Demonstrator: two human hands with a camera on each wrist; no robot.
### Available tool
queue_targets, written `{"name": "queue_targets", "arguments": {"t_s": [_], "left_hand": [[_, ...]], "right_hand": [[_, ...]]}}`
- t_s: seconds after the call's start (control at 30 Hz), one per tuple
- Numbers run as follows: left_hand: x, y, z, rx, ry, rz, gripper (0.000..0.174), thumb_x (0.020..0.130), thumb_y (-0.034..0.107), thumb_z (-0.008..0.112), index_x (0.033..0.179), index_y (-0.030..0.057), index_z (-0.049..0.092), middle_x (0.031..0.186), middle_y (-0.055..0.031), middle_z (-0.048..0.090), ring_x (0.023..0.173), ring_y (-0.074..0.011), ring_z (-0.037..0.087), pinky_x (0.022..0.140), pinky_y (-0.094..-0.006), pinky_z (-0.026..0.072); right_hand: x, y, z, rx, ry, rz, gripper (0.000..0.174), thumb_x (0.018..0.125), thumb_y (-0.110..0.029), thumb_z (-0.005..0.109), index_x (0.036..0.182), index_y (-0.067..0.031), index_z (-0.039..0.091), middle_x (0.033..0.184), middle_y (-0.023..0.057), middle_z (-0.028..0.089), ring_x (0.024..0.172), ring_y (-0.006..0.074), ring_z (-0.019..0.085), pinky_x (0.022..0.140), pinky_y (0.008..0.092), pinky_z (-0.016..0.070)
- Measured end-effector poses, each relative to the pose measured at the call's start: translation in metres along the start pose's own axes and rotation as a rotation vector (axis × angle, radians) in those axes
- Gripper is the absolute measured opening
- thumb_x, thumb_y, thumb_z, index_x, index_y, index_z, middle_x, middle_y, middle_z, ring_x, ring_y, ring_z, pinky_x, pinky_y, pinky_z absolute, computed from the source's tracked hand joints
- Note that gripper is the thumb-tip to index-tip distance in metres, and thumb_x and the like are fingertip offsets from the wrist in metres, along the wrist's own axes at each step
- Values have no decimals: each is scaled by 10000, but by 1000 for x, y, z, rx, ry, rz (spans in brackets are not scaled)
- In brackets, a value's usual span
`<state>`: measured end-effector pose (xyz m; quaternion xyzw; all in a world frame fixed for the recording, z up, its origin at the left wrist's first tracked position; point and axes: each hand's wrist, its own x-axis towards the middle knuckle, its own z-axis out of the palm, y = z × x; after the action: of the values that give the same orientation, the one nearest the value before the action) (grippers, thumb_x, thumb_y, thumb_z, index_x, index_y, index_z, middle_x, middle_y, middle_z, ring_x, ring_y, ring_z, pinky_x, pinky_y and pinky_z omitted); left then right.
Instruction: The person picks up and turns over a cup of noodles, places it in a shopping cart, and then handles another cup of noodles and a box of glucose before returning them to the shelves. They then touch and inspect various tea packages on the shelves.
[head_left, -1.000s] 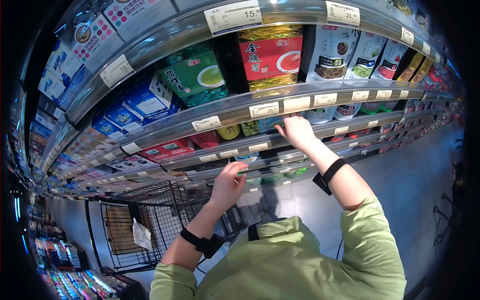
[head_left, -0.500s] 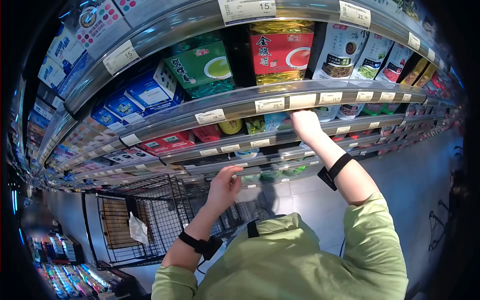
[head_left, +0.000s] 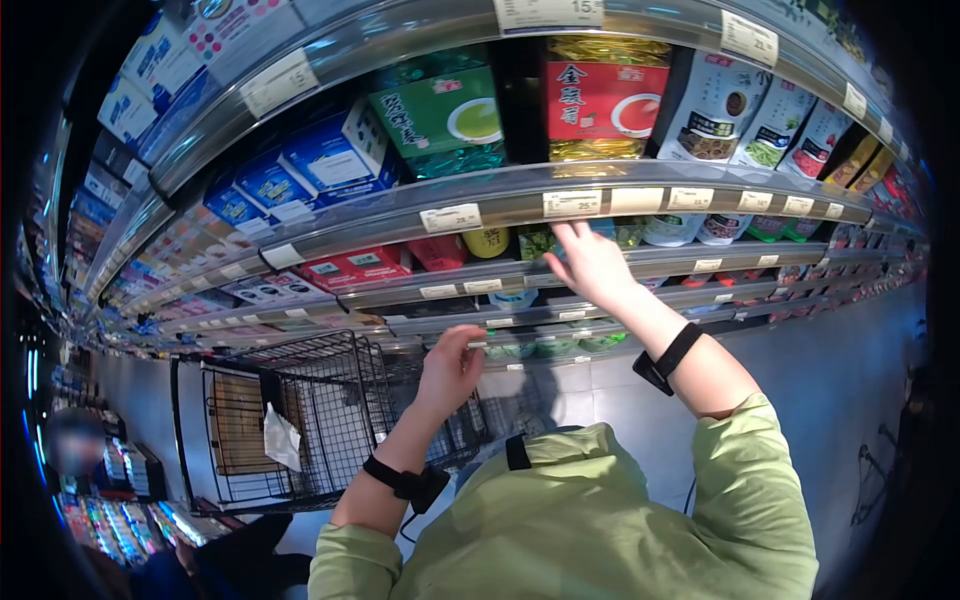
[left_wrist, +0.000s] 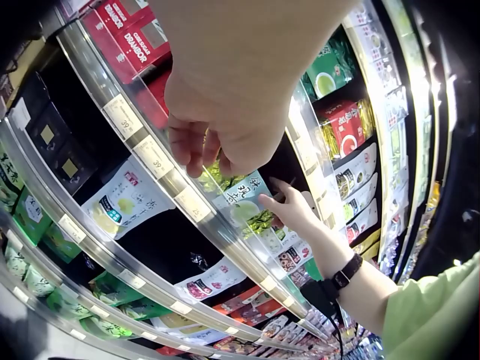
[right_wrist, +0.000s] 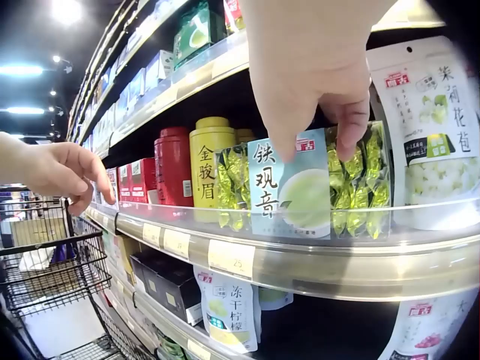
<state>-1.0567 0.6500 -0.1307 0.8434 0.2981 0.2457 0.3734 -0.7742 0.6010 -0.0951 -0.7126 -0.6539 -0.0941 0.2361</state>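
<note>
My right hand (head_left: 594,265) reaches to the shelf, just below the price rail. Close up in the right wrist view, its thumb and fingers hang apart over the top of a tea pack (right_wrist: 289,199) with a pale blue label and green foil sachets at both sides. Fingertips overlap the top of the label and sachets there. A yellow tea canister (right_wrist: 212,161) stands left of that pack, and a white pouch (right_wrist: 435,150) to its right. My left hand (head_left: 450,372) hovers before the lower shelves, fingers loosely bent and holding nothing.
A black wire shopping cart (head_left: 330,400) stands at the lower left, holding a brown carton (head_left: 238,425). Clear plastic lips (right_wrist: 337,247) edge the shelves. Above, a green tea pack (head_left: 440,115) and a red one (head_left: 605,105) stand. Another person's dark-clothed arm (head_left: 190,560) shows bottom left.
My right hand has moved left along the shelf, its fingers now stretched out rather than bent. The left hand stays nearly still. Another person has come into view at lower left.
</note>
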Motion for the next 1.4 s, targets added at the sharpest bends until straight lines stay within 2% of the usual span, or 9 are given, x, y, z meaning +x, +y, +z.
{"name": "queue_targets", "arguments": {"t_s": [0.1,0.13,0.23,0.33,0.47,0.8,1.0,1.2,1.4], "left_hand": [[7,-9,-13,97,134,91,331,847,27,638,1174,66,609,1242,-145,585,771,-214,642,676,-303,544],[12,-9,-20,47,111,-39,365,847,21,632,1207,67,596,1301,-163,545,836,-236,642,717,-315,550],[26,-15,-43,148,246,34,504,828,6,634,1321,46,534,1396,-198,470,1015,-289,627,821,-338,532],[42,-1,-70,140,288,66,649,826,20,631,1432,25,401,1484,-226,359,1306,-369,453,977,-388,466],[61,-5,-88,383,285,119,666,836,44,617,1447,-5,357,1511,-244,315,1322,-440,409,1090,-458,368],[83,-14,-77,410,238,83,776,813,54,661,1486,69,275,1464,-240,325,1245,-470,452,1019,-496,428],[94,-20,-68,438,267,22,726,842,108,676,1467,107,306,1421,-265,309,1209,-490,460,990,-497,442],[103,-36,-61,295,326,15,660,874,223,697,1412,48,356,1397,-279,331,1223,-492,434,983,-508,416],[118,-45,-64,226,340,25,483,953,309,592,1339,54,455,1327,-282,441,1175,-488,476,978,-507,411]], "right_hand": [[20,-38,6,215,-67,47,546,873,-270,659,1302,-37,413,1115,259,555,861,436,653,723,504,559],[28,-48,11,263,-79,117,515,882,-291,654,1262,-4,457,1095,283,581,887,463,641,752,529,541],[54,-53,42,288,-106,141,454,891,-316,641,1166,31,543,1022,299,622,900,458,641,782,515,534],[72,-59,49,314,-123,250,397,907,-360,594,1105,-18,635,1042,264,661,960,434,642,859,501,515],[86,-65,52,292,-193,351,410,897,-342,619,1210,-77,611,1120,236,648,1011,426,623,889,482,503],[87,-55,71,202,-169,334,318,915,-291,588,1111,-50,654,1032,226,672,947,421,643,846,488,519],[73,-66,54,296,-74,420,323,904,-317,611,1042,-30,658,960,249,668,908,439,634,818,508,509],[67,-64,51,321,-7,346,365,886,-373,639,1064,-55,661,938,233,684,894,407,658,789,492,527],[38,-54,34,317,30,252,383,924,-344,586,1166,-47,588,971,289,637,858,452,649,770,516,531]]}}
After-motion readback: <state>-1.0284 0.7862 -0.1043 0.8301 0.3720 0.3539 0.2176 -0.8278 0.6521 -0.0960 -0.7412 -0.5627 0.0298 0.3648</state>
